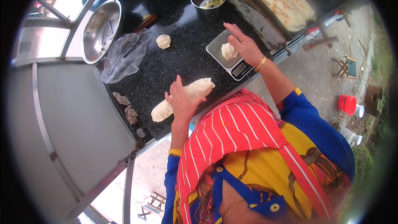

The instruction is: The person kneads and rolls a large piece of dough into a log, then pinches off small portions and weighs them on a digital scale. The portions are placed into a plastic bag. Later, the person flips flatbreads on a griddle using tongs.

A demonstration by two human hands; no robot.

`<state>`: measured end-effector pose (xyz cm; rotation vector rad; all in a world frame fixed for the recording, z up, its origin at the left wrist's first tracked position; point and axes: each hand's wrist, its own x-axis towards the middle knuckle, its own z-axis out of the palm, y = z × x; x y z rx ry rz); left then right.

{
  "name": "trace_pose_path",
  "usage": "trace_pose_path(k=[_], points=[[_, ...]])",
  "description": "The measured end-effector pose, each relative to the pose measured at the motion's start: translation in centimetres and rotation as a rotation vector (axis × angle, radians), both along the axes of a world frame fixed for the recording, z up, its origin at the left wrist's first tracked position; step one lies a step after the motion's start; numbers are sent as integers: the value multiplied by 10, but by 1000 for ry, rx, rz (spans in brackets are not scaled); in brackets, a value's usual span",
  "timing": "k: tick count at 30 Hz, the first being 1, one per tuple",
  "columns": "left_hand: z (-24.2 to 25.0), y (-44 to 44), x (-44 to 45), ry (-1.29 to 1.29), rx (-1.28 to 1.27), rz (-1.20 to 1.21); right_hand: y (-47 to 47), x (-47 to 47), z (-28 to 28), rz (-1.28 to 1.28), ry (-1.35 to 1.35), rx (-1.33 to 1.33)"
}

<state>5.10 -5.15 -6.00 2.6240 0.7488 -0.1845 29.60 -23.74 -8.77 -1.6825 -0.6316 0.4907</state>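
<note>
My left hand (182, 101) rests across the middle of a long roll of dough (199, 88), fingers spread, hiding part of it. The roll lies on a black speckled stone counter (183, 60) near its front edge. Over a digital kitchen scale (219, 45) on the right, my right hand (244, 43) is held with its fingers extended. A small lump of dough (229, 51) sits on the scale's plate beside that palm; whether the hand touches it I cannot tell. Another small dough ball (163, 41) lies on the counter farther back.
A steel bowl of oil (207, 0) stands at the back. On the left are a clear plastic bag (126, 57), a large tilted steel basin (102, 31) and crumpled cloths (127, 109). Browned flatbreads (279, 4) lie on a griddle at the right, beyond a raised metal edge (248, 12).
</note>
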Motion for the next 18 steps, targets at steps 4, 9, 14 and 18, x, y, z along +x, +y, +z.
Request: trace_pose_path(k=[4,9,14,18], points=[[-3,2,-2,2,-2,-12,-1,-6,-2,94,-296,-268],[-4,3,-4,-45,5,-50,3,-10,-11,100,-383,-316],[-4,-7,3,-29,34,-180,2,-11,-17,144,-478,-350],[-6,-15,8,-34,64,-260,10,-5,-5,220,-396,-506]])
